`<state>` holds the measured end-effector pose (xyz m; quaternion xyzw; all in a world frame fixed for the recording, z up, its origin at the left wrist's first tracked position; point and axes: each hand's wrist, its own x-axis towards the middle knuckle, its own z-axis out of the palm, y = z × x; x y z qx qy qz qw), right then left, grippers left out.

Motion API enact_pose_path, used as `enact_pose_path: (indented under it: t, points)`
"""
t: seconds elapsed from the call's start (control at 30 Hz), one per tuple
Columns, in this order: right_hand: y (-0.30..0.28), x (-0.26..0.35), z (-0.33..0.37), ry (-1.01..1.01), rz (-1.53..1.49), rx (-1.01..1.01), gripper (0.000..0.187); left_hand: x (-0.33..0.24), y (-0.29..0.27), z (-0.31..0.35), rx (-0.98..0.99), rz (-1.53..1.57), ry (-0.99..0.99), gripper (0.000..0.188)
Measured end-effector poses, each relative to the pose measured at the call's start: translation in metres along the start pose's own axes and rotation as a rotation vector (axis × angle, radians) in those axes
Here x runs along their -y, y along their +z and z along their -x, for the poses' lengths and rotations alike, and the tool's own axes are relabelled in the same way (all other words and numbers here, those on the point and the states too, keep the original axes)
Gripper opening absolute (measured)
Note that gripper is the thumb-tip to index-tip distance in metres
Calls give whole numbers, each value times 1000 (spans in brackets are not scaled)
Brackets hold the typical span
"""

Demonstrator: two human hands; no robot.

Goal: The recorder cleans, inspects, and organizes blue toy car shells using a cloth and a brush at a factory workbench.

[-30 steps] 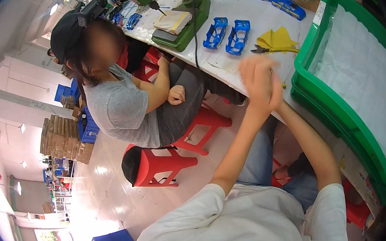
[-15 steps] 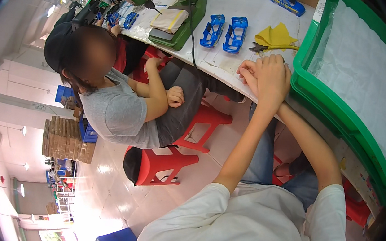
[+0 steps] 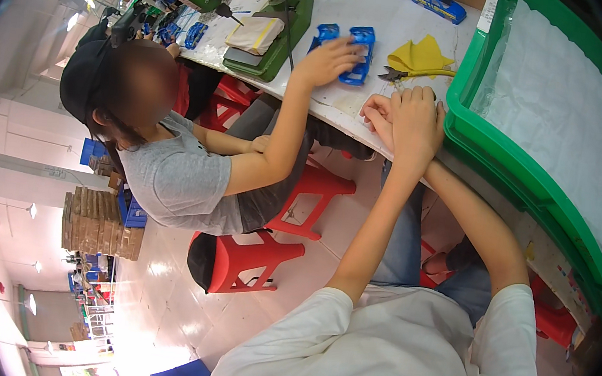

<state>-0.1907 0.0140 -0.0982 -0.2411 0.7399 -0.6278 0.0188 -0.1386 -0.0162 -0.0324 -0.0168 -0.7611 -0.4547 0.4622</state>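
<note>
My forearms cross at the wrists by the table edge. My left hand (image 3: pixel 418 120) lies on top, its fingers stretched forward, with nothing in it. Partly covered beneath it, my right hand (image 3: pixel 378 113) rests on the table with loosely bent fingers and no visible object. Just beyond them are yellow-handled cutting pliers (image 3: pixel 421 74) and a yellow cloth (image 3: pixel 419 53). A co-worker's hand (image 3: pixel 330 61) reaches over two blue toy car shells; the nearer-right blue car shell (image 3: pixel 359 70) is partly covered by its fingers.
A green tray (image 3: pixel 464 121) with white lining stands at the right. Several blue toy cars (image 3: pixel 438 5) line the table's back. A green bench press (image 3: pixel 289 31) with a cloth-wrapped block (image 3: pixel 254 34) stands left. The co-worker sits beside me; a red stool (image 3: pixel 245 256) stands behind.
The co-worker's hand has risen from the lap and moved onto the blue car shells. My crossed hands keep their place on the table; the view has shifted slightly.
</note>
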Motion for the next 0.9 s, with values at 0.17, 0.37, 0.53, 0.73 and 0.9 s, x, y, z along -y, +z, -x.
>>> enact_pose_path:
  t: [0.17,0.37,0.53,0.73,0.9]
  points:
    - [7,-6,-3,-105,146,0,18,-2,-6,3,-9,0,-76,15]
    - [-6,-8,-3,-119,167,14,24,-12,-8,5,11,29,-164,15]
    - [-7,28,4,-141,447,-27,24,-17,-20,4,20,29,-223,15]
    - [11,3,-6,-66,-388,-104,10,-62,-22,-10,-139,74,-41,18]
    - [0,1,-3,-22,-323,-143,11,-151,-89,-23,-665,473,757,25]
